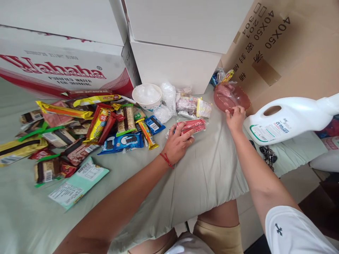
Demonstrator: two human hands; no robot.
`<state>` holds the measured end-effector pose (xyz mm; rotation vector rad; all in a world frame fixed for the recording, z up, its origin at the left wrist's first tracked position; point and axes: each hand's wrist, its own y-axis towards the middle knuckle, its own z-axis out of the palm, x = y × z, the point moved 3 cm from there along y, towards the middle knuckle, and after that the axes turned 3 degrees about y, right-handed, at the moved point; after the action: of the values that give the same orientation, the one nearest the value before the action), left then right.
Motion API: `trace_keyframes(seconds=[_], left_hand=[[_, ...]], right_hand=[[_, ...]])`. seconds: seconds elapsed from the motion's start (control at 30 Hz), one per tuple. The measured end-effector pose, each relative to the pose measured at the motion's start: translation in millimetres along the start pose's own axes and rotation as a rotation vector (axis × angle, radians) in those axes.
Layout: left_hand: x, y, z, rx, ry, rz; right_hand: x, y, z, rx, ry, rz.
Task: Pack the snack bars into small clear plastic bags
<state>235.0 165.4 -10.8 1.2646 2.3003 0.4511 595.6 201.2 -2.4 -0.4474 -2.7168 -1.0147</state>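
Note:
My left hand (178,145), with a red cord at the wrist, lies palm down over a red snack packet (194,126) in clear wrapping. Its fingers bend over the packet, which rests on the cloth; the thumb is hard to make out. On the right, my right hand (236,119) pinches the near rim of a pinkish see-through bowl (231,98). Beyond the packet lie clear-wrapped snacks (188,106) and crumpled clear plastic (167,97). A white paper tub (147,97) with clear plastic in it stands beside them.
Mixed wrapped snacks (97,127) and a mint-green packet (79,183) cover the left side. White boxes (174,63) and a Wahaha carton (66,67) line the back. A brown carton (296,56), a white jug (288,121) and keys (268,155) are on the right.

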Motion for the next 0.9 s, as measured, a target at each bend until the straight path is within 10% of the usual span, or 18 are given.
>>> trace_keyframes(seconds=[0.3, 0.47, 0.67, 0.9], left_hand=[[1, 1, -0.3, 0.039, -0.054, -0.025], [-2, 3, -1.7, 0.047, -0.068, -0.018], [-16, 0, -15.8, 0.024, 0.068, -0.012], [1, -5, -46.5, -0.118, 0.060, -0.264]], right_hand=[[18, 15, 7, 0.111, 0.061, 0.043], [67, 11, -20, 0.003, 0.128, -0.033], [137, -2, 7, 0.438, 0.255, -0.357], [100, -17, 6, 0.400, 0.319, 0.000]])
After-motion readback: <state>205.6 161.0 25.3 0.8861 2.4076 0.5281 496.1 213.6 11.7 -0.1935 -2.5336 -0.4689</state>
